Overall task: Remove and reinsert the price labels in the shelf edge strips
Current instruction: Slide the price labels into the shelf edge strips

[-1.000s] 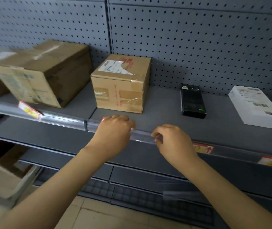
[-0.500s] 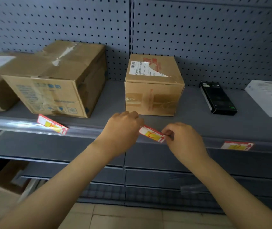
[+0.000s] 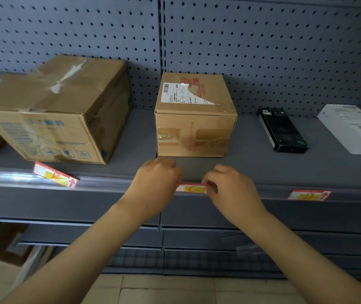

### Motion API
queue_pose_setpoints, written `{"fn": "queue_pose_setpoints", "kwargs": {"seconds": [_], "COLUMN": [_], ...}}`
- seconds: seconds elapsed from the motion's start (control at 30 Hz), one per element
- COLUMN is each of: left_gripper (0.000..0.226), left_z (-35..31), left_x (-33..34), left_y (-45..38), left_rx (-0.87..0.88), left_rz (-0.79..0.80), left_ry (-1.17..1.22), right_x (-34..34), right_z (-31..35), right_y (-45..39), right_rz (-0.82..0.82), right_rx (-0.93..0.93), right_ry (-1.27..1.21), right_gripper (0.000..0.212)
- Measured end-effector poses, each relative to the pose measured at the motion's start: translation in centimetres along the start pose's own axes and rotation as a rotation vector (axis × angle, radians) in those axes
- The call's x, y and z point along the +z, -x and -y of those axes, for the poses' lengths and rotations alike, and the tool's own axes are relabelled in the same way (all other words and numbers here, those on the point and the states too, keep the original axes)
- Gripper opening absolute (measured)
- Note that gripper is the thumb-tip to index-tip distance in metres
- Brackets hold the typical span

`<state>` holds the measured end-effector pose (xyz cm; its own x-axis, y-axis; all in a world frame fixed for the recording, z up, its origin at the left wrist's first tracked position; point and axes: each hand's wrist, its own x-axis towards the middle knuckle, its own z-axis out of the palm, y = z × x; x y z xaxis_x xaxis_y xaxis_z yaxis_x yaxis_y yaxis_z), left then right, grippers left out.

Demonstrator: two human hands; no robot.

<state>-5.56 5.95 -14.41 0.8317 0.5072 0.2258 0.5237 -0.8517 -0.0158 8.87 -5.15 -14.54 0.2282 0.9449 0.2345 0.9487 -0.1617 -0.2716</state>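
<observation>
Head view: left hand [image 3: 156, 183] and right hand [image 3: 227, 189] pinch the red-and-yellow paper price label [image 3: 191, 189] (level now); press both ends evenly into the clear plastic edge strip [image 3: 109, 183].

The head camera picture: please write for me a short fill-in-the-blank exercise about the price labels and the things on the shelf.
1. Both hands hold the ends of the ___ price label.
2. The left price label sits ___ in the edge strip, not level.
3. The small cardboard box stands directly ___ the hands.
4. The black device lies between that box and the ___ box.

Missing words: middle; tilted; behind; white
</observation>
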Motion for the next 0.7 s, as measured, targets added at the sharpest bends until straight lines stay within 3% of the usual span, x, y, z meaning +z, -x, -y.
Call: {"fn": "queue_pose_setpoints", "kwargs": {"seconds": [0.2,0.7], "left_gripper": [0.033,0.032], "left_z": [-0.18,-0.52], "left_x": [0.91,0.8], "left_y": [0.6,0.8], "left_rx": [0.0,-0.047], "left_rz": [0.048,0.038], "left_ry": [-0.071,-0.094], "right_x": [0.72,0.13], "right_z": [0.1,0.85], "right_y": [-0.24,-0.17], "right_rz": [0.04,0.079], "right_rx": [-0.071,-0.031], "right_ry": [0.118,0.145], "right_gripper": [0.016,0.023]}}
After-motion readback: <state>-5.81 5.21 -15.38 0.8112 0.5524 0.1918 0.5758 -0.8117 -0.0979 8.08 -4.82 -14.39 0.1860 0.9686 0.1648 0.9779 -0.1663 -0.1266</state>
